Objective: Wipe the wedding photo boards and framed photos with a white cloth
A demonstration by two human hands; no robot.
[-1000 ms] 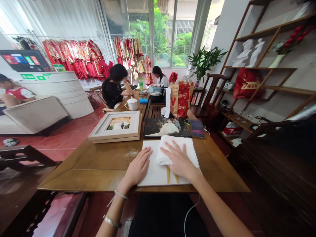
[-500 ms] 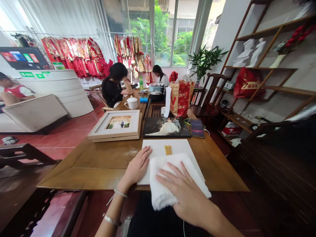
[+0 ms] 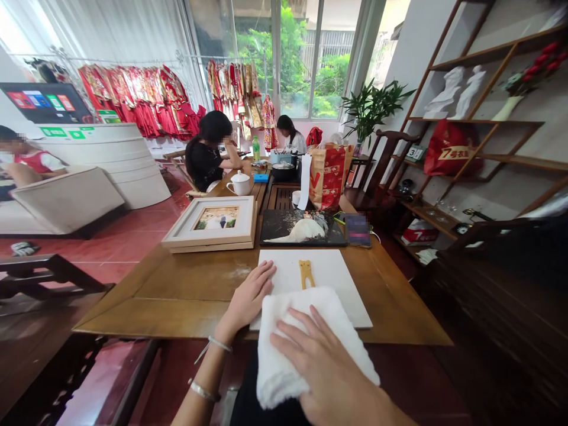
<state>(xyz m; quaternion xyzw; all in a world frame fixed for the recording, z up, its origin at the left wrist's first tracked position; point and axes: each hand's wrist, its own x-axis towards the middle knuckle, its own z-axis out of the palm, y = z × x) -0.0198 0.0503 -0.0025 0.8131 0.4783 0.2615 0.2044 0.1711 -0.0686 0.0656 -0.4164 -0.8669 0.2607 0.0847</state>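
Note:
A folded white towel [image 3: 319,299] covers the near part of a flat white board [image 3: 350,296] and reaches past the table's front edge. My right hand [image 3: 317,355] lies on top of the towel with its fingers spread; its thumb is hidden. My left hand [image 3: 252,290] rests open on the board's left edge, fingers stretched forward. Just beyond the towel, a flat tan figure with ears and two legs [image 3: 306,272] shows on the board. The towel's far edge meets the lower ends of its legs.
Behind the board are stacked picture frames [image 3: 208,228], a dark photo panel [image 3: 275,228] and a phone [image 3: 358,231]. Farther back stand a red paper bag [image 3: 331,177], a white lidded cup [image 3: 240,184] and a black pot [image 3: 284,171]. Two people sit at the table's far end.
My right hand and the towel have slid toward me and slightly left, uncovering more of the tan figure. My left hand remains on the board's left edge.

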